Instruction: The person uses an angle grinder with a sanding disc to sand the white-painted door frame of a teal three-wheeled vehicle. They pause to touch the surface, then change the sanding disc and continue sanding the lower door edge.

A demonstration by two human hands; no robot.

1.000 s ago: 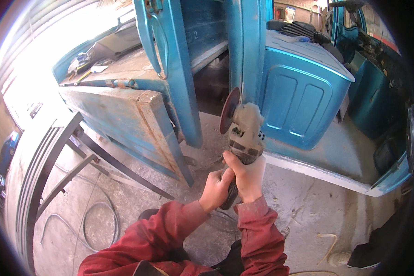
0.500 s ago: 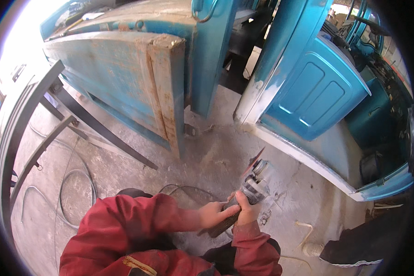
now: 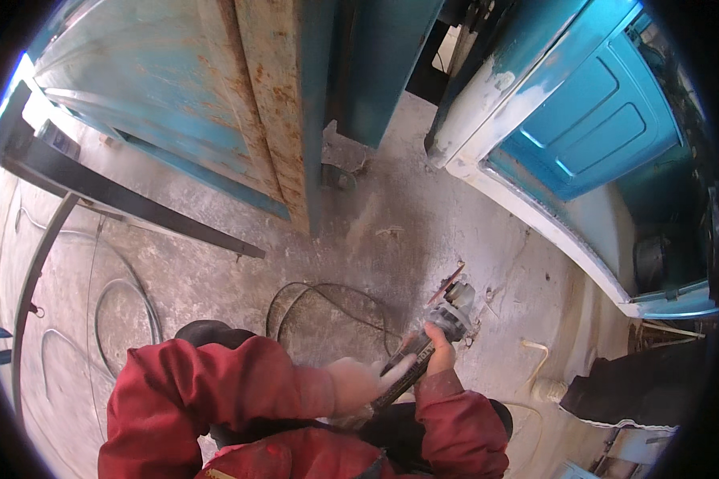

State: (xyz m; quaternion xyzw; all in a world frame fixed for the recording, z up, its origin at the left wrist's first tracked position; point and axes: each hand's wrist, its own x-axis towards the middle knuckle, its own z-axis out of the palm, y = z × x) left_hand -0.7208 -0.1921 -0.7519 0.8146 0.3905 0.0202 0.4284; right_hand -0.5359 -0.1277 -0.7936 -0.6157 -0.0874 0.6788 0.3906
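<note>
An angle grinder [image 3: 407,361] with a dark body and a metal head is held over the concrete floor in front of me. Its thin reddish disc [image 3: 446,284] stands edge-on at the far end. My right hand [image 3: 441,351] is closed around the body just behind the head, thumb on top; its other fingers are mostly hidden underneath. Toward the rear end, my left hand [image 3: 358,383] grips the body, slightly blurred, with a finger lying along it. The disc is apart from the blue panels, above the floor.
A rusty blue panel [image 3: 168,88] stands at the far left, beside a dark metal frame [image 3: 136,195]. To the right is a blue vehicle cab with a pale sill [image 3: 551,231]. A cable [image 3: 327,289] loops on the floor; dark cloth [image 3: 627,387] lies at right.
My view has tilted down and shifted, so the panel and cab look higher. My left hand sits farther back on the grinder, leaving more of its body visible. The right hand keeps its hold.
</note>
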